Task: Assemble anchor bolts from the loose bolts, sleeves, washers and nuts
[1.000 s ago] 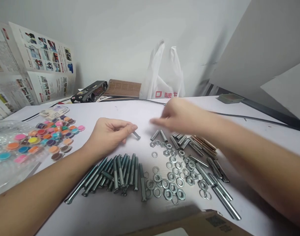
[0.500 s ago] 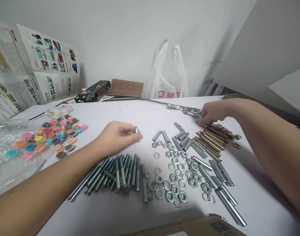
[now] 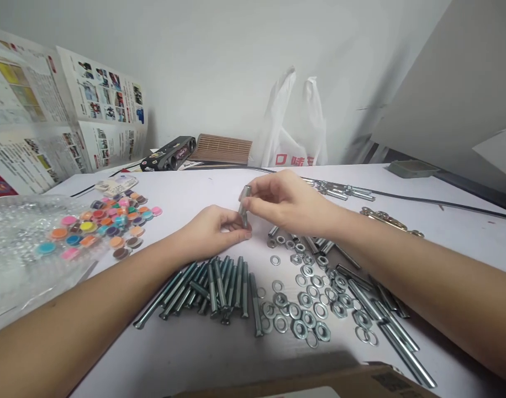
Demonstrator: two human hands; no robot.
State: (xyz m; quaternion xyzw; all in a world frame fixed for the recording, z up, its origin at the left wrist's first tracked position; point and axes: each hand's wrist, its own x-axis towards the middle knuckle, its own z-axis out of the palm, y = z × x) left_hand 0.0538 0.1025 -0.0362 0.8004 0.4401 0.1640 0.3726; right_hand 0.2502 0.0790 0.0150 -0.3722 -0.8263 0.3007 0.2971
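My left hand (image 3: 214, 229) rests on the white table and pinches the lower end of a bolt (image 3: 245, 220) held upright. My right hand (image 3: 284, 200) meets it from the right, fingers pinched on a grey metal sleeve (image 3: 244, 197) at the bolt's upper end. Below the hands lies a row of long steel bolts (image 3: 214, 287). To their right are scattered several nuts and washers (image 3: 305, 301), short sleeves (image 3: 319, 244) and more long bolts (image 3: 385, 318).
Coloured round caps (image 3: 107, 221) lie on the left beside bubble wrap (image 3: 25, 249). Brochures (image 3: 70, 127) lean on the wall. A white plastic bag (image 3: 294, 132), assembled anchor bolts (image 3: 344, 190), brass-coloured anchors (image 3: 389, 219) and a black cable (image 3: 443, 202) are at the back. A cardboard box edge (image 3: 340, 381) is in front.
My right hand reached to the far right pile, then came back to the middle with a metal sleeve and now holds it on the bolt in my left hand. The camera shifted slightly.
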